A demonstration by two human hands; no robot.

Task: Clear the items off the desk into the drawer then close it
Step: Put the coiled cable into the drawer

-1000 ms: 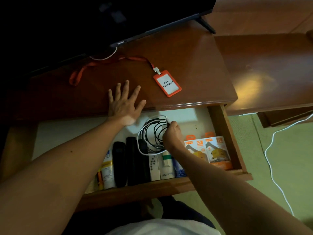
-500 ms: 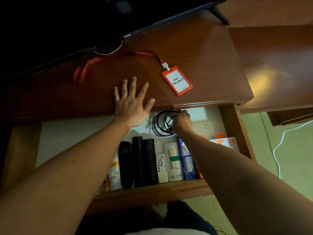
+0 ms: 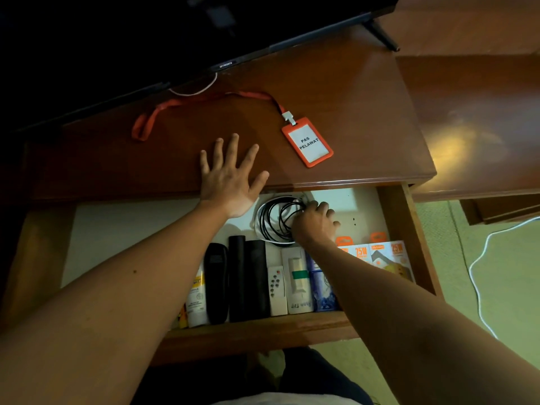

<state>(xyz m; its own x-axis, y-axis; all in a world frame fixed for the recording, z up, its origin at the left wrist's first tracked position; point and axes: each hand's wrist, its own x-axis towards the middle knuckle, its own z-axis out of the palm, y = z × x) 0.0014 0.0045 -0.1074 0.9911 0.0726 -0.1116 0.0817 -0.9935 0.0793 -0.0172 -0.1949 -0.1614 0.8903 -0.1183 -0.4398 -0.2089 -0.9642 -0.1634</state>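
The wooden drawer (image 3: 263,328) stands pulled out below the desk top (image 3: 350,92). Inside it, near the back, my right hand (image 3: 317,222) is closed on a coil of black and white cables (image 3: 271,220), which rests on the drawer's white floor. My left hand (image 3: 229,178) lies flat on the desk's front edge, fingers spread, holding nothing. An orange badge holder (image 3: 307,141) with an orange lanyard (image 3: 146,124) lies on the desk top, to the right of my left hand.
Along the drawer's front lie black remotes (image 3: 216,282), a small white remote (image 3: 277,290), a white tube (image 3: 196,299), small boxes and two orange-and-white charger boxes (image 3: 388,258). A dark TV (image 3: 175,39) stands behind the lanyard. A white cable (image 3: 479,258) runs over the floor at right.
My right hand has carried the cable coil from the drawer's middle toward its back and set it low there. My left hand has stayed flat on the desk edge.
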